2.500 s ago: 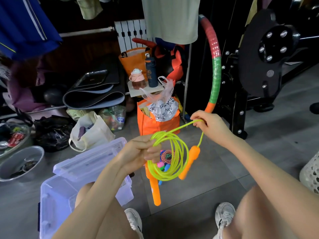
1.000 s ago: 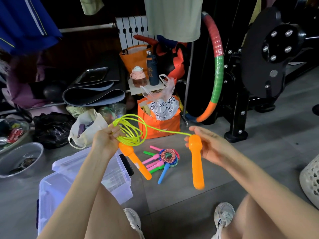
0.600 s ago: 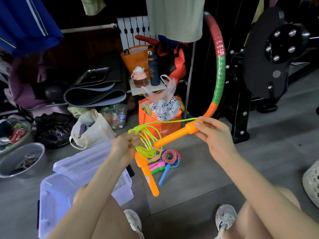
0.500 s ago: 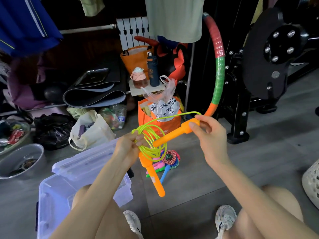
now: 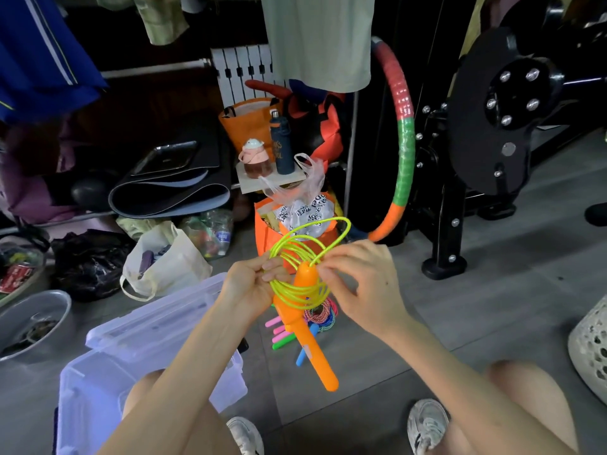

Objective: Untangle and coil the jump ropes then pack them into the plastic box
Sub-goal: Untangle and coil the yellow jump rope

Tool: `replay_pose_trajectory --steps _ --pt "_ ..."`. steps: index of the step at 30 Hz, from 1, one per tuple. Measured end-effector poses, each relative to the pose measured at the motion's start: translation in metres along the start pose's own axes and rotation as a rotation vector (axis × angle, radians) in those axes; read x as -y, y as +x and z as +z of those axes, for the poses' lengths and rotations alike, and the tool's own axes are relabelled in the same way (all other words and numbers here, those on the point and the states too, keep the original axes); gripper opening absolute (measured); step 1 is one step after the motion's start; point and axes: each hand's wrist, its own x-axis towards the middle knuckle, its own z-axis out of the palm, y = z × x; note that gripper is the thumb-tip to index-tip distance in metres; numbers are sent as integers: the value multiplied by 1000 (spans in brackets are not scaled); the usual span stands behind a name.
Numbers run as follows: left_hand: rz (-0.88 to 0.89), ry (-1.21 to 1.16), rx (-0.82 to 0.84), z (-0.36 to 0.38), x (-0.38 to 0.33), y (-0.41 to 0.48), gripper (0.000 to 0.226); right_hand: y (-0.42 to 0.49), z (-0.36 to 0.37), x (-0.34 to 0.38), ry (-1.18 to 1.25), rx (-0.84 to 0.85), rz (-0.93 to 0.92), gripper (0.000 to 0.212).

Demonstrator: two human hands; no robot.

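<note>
Left grip (image 5: 250, 284) pinches the coiled rope (image 5: 297, 249) mid-air over the floor; right grip (image 5: 359, 285) seems to pinch a loop by the handles (image 5: 310, 336). Light, springy cord — hold where the loops cross — box (image 5: 77, 405) lies below, left.

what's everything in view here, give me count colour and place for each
yellow jump rope: 1, yellow-green cord, orange handles, coiled, centre
other jump ropes: bundle, count unclear, pink, green, blue handles, floor, partly behind the held rope
plastic box: 1, clear, open, floor lower left
lid: 1, clear, at the box's far edge
hoop: 1, red, green, orange, leaning right of centre
orange bag: 1, floor behind the hands
metal bowl: 1, grey, floor far left
tote bag: 1, white, floor left of centre
bottle: 1, dark blue, behind the orange bag
exercise machine: 1, black, right
shoes: 2, white, bottom edge
left hand: 1, grips the coil
right hand: 1, pinches the cord
</note>
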Motion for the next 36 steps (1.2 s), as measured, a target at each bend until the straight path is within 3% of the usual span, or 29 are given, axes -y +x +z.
replay_pose_trajectory --steps 2,4,7,11,14,19,24,27,30,33,36 --pt "-2 7 32 0 -2 0 23 -5 -7 -10 114 -43 137 19" --pt "-25 -20 113 -5 -5 1 37 -11 -7 -22 373 -32 441 14" --pt "-80 -88 225 -7 -6 2 35 -25 8 -40 721 261 851 50" --pt "-167 -134 266 -3 -5 2 7 -39 30 -48 965 648 859 60" --pt "-215 -77 243 -1 -5 2 20 -37 39 -45 1091 748 796 55" --pt "-235 -24 272 -4 -13 4 27 -32 49 -39 1031 830 762 39" --pt "-133 82 361 -21 -32 12 8 -40 39 -67 790 698 821 25" --pt "41 317 287 -30 -37 12 50 -45 28 -89 528 681 822 30" --pt "158 377 214 -38 -51 7 60 -57 7 -117 98 713 799 35" --pt "213 326 138 -47 -72 1 46 -70 -20 -139 -82 596 886 37" --pt "250 547 18 -48 -71 -4 18 -63 -31 -140 -50 471 906 31"
